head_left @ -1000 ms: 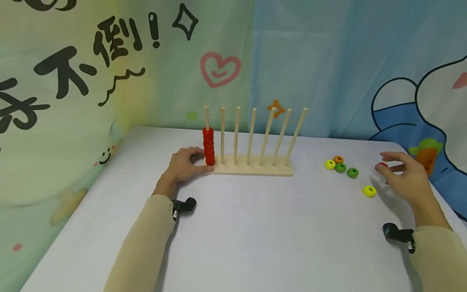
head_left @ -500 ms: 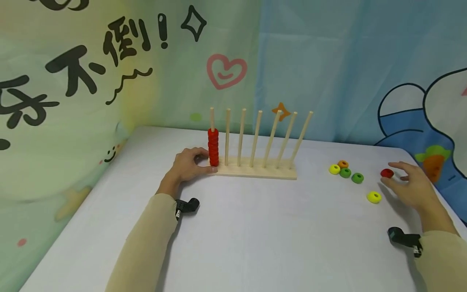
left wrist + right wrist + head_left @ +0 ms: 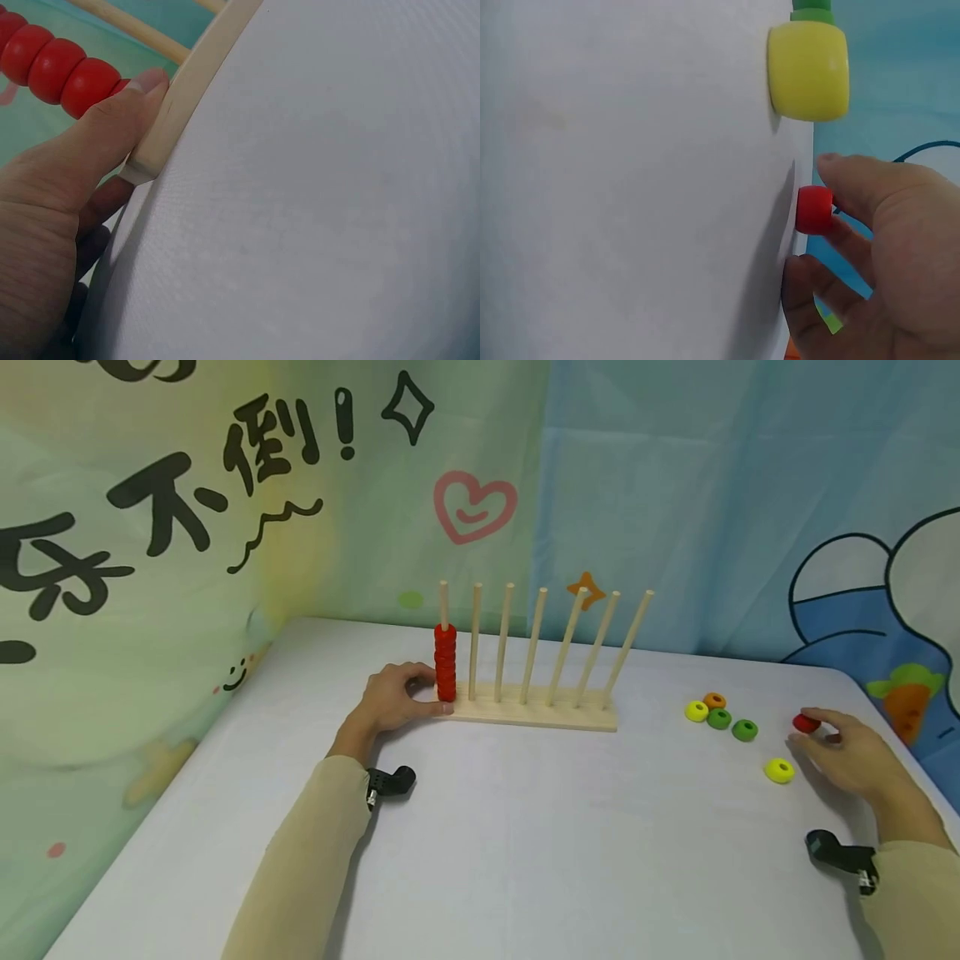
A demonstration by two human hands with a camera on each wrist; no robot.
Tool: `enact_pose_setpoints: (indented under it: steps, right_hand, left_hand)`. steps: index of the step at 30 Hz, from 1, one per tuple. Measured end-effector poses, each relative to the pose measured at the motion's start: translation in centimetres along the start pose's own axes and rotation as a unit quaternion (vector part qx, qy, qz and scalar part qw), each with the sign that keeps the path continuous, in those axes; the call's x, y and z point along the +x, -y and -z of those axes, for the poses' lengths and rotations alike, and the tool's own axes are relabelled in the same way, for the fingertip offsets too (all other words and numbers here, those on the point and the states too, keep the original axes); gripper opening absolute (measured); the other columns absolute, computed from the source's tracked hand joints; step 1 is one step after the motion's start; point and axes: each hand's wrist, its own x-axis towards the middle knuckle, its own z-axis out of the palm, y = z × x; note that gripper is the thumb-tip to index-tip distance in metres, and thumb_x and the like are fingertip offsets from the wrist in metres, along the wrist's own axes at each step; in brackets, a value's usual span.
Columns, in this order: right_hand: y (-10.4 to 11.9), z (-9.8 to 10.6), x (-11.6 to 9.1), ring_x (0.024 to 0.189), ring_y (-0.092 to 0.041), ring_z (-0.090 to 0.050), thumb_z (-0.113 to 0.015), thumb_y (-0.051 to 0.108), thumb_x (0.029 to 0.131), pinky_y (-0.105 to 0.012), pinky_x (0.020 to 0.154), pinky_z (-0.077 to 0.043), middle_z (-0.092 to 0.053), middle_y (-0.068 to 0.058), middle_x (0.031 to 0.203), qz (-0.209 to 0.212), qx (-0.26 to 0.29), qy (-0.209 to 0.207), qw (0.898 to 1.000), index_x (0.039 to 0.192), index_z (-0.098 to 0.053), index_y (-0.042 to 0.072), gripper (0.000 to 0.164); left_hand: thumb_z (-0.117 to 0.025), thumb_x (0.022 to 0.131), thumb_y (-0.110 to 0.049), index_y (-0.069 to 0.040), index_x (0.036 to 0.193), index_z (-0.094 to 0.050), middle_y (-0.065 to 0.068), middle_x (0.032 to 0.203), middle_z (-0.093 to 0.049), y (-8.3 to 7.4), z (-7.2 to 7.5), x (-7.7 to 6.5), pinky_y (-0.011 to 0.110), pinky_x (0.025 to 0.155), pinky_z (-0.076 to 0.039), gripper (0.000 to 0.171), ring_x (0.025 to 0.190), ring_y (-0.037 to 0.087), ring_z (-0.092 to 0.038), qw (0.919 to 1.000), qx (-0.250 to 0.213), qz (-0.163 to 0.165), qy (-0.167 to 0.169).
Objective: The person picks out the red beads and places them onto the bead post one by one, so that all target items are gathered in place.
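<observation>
A wooden peg rack (image 3: pixel 540 717) stands at the back of the table, with several upright pegs. Red beads (image 3: pixel 445 664) are stacked on its leftmost peg. My left hand (image 3: pixel 393 697) grips the left end of the rack's base; in the left wrist view the thumb lies on top, with fingers partly hidden beneath. On the right, my right hand (image 3: pixel 855 752) is round a loose red bead (image 3: pixel 806 723) on the table, thumb on the near side and index finger on the far side. In the right wrist view the thumb (image 3: pixel 847 176) looks apart from this bead.
Left of the right hand lie a yellow bead (image 3: pixel 697 711), an orange bead (image 3: pixel 715 701), two green beads (image 3: pixel 745 730) and a nearer yellow bead (image 3: pixel 779 771). A printed cloth (image 3: pixel 637 485) hangs behind the white table (image 3: pixel 585 843).
The whole view has shifted slightly. My right thumb and index finger spread beside the red bead, then came closer round it. My left hand keeps its grip on the rack.
</observation>
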Motion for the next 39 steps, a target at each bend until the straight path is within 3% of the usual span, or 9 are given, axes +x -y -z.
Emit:
enact_pose_setpoints:
  steps: [7,16,20,26,34,35,37,39]
  right_hand:
    - [0.6,0.1,-0.4,0.107,-0.057,-0.039,-0.058,0.038,0.098,-0.069,0.083,-0.042,-0.034,-0.04,0.129,0.031,-0.01,-0.017,0.999,0.142,-0.035,-0.008,0.067]
    - [1.3,0.1,-0.9,0.111,-0.056,-0.038,-0.059,0.022,0.099,-0.069,0.09,-0.04,-0.041,-0.037,0.128,0.016,0.0,-0.02,1.0,0.135,-0.041,-0.007,0.049]
    - [1.5,0.3,-1.3,0.11,-0.056,-0.04,-0.058,0.029,0.1,-0.068,0.086,-0.043,-0.04,-0.036,0.129,0.033,0.01,-0.046,0.998,0.132,-0.047,-0.005,0.048]
    - [2.6,0.3,-2.1,0.111,-0.056,-0.041,-0.059,0.02,0.097,-0.067,0.084,-0.046,-0.035,-0.036,0.135,0.017,0.02,-0.096,0.995,0.129,-0.052,-0.003,0.04]
    - [5.2,1.1,-3.3,0.111,-0.054,-0.046,-0.057,0.023,0.098,-0.065,0.08,-0.047,-0.05,-0.031,0.128,0.053,0.026,-0.142,0.988,0.132,-0.054,0.002,0.039]
    - [5.5,1.3,-3.4,0.11,-0.053,-0.047,-0.057,0.022,0.098,-0.061,0.077,-0.049,-0.051,-0.029,0.127,0.062,0.029,-0.144,0.987,0.131,-0.055,0.002,0.038]
    - [6.0,1.4,-3.6,0.109,-0.05,-0.049,-0.058,0.022,0.099,-0.039,0.076,-0.054,-0.052,-0.027,0.126,0.085,0.035,-0.147,0.985,0.128,-0.059,0.002,0.035]
    - [6.5,1.4,-3.7,0.108,-0.046,-0.05,-0.06,0.022,0.098,-0.016,0.07,-0.048,-0.053,-0.024,0.124,0.103,0.045,-0.145,0.983,0.125,-0.061,0.003,0.033]
  left_hand:
    - [-0.08,0.071,-0.061,-0.024,0.122,-0.066,-0.002,0.123,-0.063,-0.1,-0.1,0.1,0.048,0.102,-0.038,0.064,0.118,0.022,-0.049,1.0,0.001,0.006,0.004]
    - [-0.079,0.07,-0.064,-0.025,0.121,-0.066,-0.003,0.122,-0.063,0.0,0.1,0.2,0.047,0.102,-0.038,0.065,0.117,0.021,-0.049,1.0,0.005,0.002,0.001]
    - [-0.079,0.071,-0.063,-0.024,0.122,-0.066,-0.002,0.121,-0.063,0.0,0.1,0.1,0.048,0.102,-0.039,0.066,0.117,0.021,-0.049,1.0,0.004,0.005,0.001]
    - [-0.079,0.07,-0.063,-0.026,0.121,-0.066,-0.004,0.122,-0.063,0.0,0.1,0.1,0.047,0.102,-0.039,0.064,0.117,0.021,-0.049,1.0,0.001,0.003,0.002]
    - [-0.078,0.071,-0.063,-0.026,0.122,-0.066,-0.002,0.123,-0.063,-0.1,-0.1,0.1,0.049,0.102,-0.037,0.064,0.117,0.022,-0.048,0.9999,0.008,0.006,0.005]
    - [-0.078,0.071,-0.063,-0.025,0.122,-0.066,-0.002,0.123,-0.062,0.0,-0.1,0.1,0.048,0.101,-0.038,0.064,0.117,0.022,-0.048,1.0,0.007,0.005,0.005]
    - [-0.078,0.072,-0.063,-0.025,0.121,-0.066,-0.002,0.123,-0.063,0.0,-0.2,0.1,0.048,0.101,-0.038,0.063,0.116,0.021,-0.049,1.0,0.006,0.002,0.003]
    - [-0.078,0.072,-0.062,-0.025,0.121,-0.067,-0.002,0.122,-0.063,0.0,-0.2,0.1,0.048,0.101,-0.039,0.062,0.115,0.021,-0.05,1.0,0.004,0.0,0.002]
